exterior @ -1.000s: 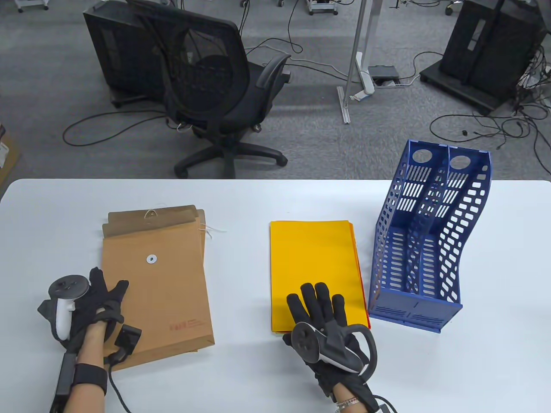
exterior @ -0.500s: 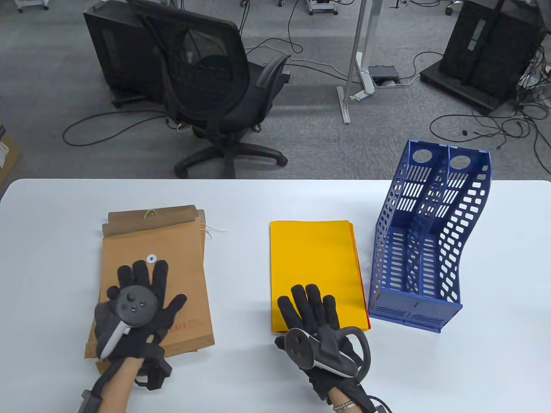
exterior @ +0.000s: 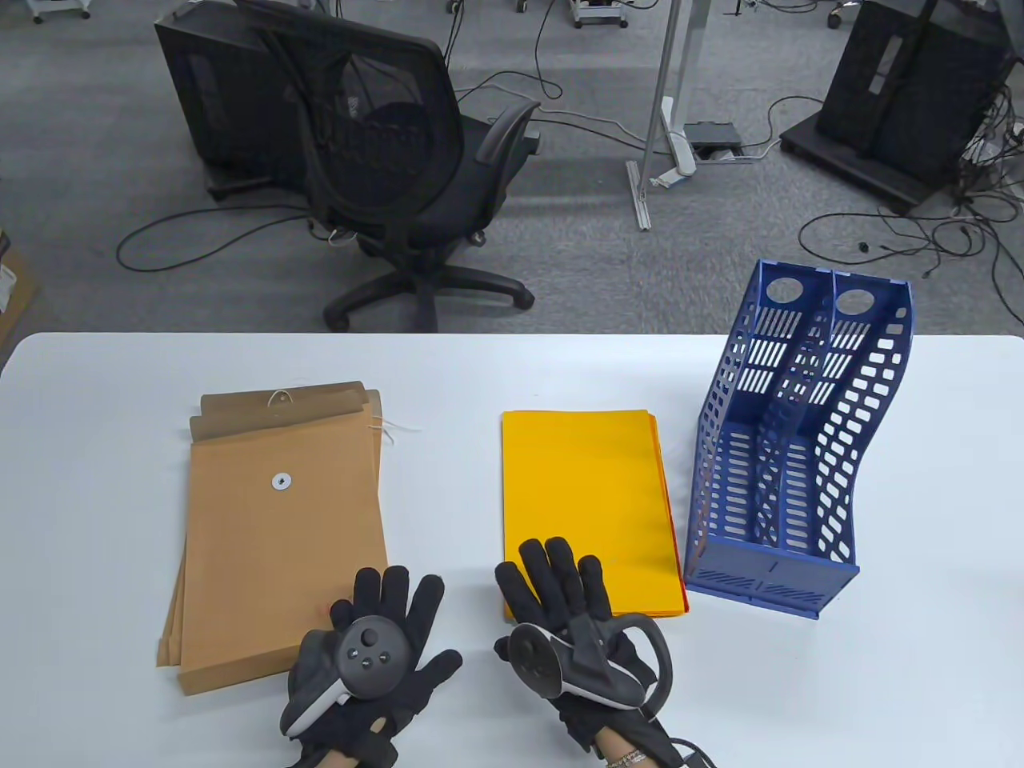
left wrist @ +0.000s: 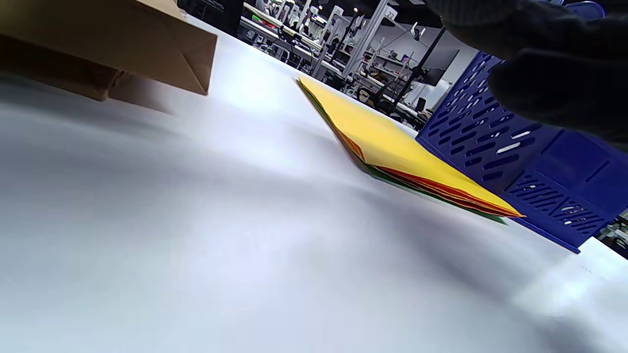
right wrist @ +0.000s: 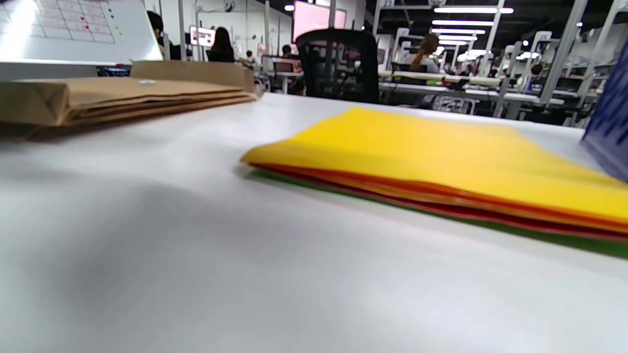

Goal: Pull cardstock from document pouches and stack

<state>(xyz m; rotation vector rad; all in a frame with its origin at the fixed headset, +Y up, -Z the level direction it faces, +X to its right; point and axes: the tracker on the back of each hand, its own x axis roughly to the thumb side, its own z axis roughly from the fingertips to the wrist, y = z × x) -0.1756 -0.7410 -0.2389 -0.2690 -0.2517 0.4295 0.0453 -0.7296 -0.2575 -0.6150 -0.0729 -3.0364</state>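
- Since half a second ago, left hand has slid off the brown pouches to the tabletop's near edge, fingers spread, holding nothing.
- Right hand lies flat, fingertips steadying the yellow cardstock stack's near-left corner, probably squaring it.

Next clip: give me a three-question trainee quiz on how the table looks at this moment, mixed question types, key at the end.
1. True or false: the right hand has its fingertips over the near edge of the cardstock stack.
2. Multiple choice: the blue file rack stands A) left of the brown pouches, B) right of the cardstock stack, C) between the two piles.
3. Fill in: under the yellow top sheet, the right wrist view shows red and ____ sheets at the stack's edge.

Key: 1 true; 2 B; 3 green.

Neither hand grips anything; the left hand lies spread at the near right corner of the pouches.
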